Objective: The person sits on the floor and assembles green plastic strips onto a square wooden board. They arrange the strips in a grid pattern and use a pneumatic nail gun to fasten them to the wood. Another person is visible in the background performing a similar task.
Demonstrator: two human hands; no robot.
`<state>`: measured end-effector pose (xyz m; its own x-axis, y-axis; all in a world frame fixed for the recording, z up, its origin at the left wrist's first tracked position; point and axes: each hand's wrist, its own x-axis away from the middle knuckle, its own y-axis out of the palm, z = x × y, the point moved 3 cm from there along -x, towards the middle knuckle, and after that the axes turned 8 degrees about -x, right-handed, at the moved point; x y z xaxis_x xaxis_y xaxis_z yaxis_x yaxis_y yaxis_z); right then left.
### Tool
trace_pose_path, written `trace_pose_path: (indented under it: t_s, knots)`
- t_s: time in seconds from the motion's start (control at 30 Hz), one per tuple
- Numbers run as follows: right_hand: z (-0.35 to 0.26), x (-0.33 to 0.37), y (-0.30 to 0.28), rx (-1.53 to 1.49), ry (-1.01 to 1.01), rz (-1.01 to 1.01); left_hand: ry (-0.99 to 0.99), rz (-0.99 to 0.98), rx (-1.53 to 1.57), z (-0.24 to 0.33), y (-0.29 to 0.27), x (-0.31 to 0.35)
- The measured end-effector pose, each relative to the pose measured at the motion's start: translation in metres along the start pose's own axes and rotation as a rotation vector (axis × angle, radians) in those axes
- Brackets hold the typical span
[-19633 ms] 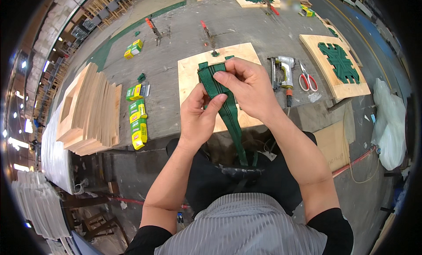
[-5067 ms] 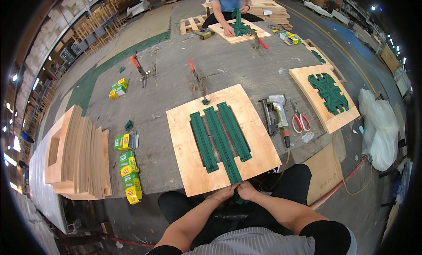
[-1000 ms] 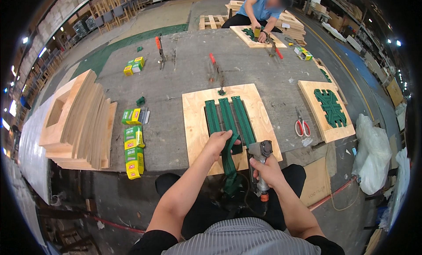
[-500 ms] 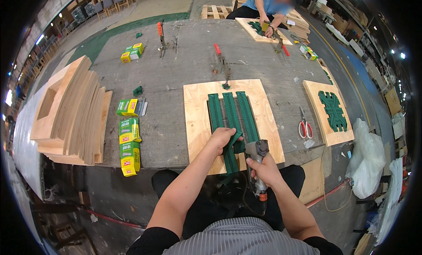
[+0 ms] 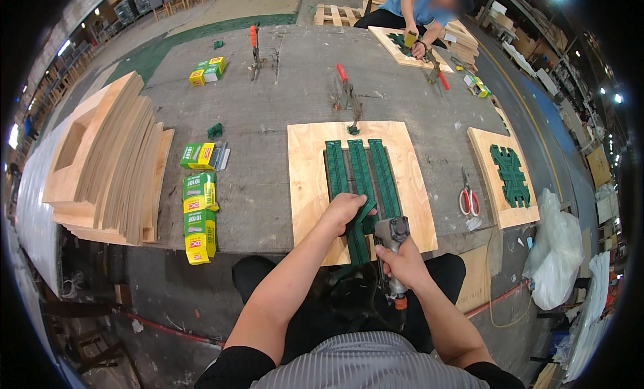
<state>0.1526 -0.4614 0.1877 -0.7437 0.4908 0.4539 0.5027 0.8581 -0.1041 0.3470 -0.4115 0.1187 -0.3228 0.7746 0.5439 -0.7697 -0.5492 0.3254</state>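
A square wooden frame (image 5: pixel 417 188) lies on the bench in front of me, with three green webbing straps (image 5: pixel 359 168) running lengthwise over its opening. My left hand (image 5: pixel 345 213) is closed on the loose green strap (image 5: pixel 362 223) near the frame's front edge; part of the strap hangs down toward my lap. My right hand (image 5: pixel 401 260) grips a pneumatic staple gun (image 5: pixel 392 232), its head over the frame's near edge, just right of the strap. Whether its nose touches the wood is hidden. A toggle clamp with a red handle (image 5: pixel 342 74) presses on the frame's far edge.
Stacked wooden frames (image 5: pixel 100 168) stand at left, beside green-and-yellow staple boxes (image 5: pixel 200 191). Red-handled scissors (image 5: pixel 467 200) lie to the right, near a finished-looking webbed frame (image 5: pixel 511 178). A co-worker (image 5: pixel 422 13) handles another frame (image 5: pixel 436 59) at the far side. An upright clamp (image 5: pixel 255 50) stands far left.
The whole view has shifted slightly, moving the bench items a little. Both hands keep their grips, with the strap and staple gun in nearly the same place over the frame.
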Motion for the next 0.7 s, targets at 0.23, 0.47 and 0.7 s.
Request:
trace_pose_path:
  t_s: [0.23, 0.47, 0.7]
  knots:
    - [0.003, 0.001, 0.001, -0.007, -0.011, -0.02, -0.04, 0.015, -0.003, 0.0, 0.003, 0.003]
    - [0.001, 0.002, 0.006, 0.023, 0.015, -0.02, -0.02, 0.025, -0.018, -0.002, 0.003, 0.004]
    - [0.014, -0.011, -0.042, -0.334, -0.016, 0.071, 0.14, 0.176, -0.273, -0.001, 0.004, 0.022]
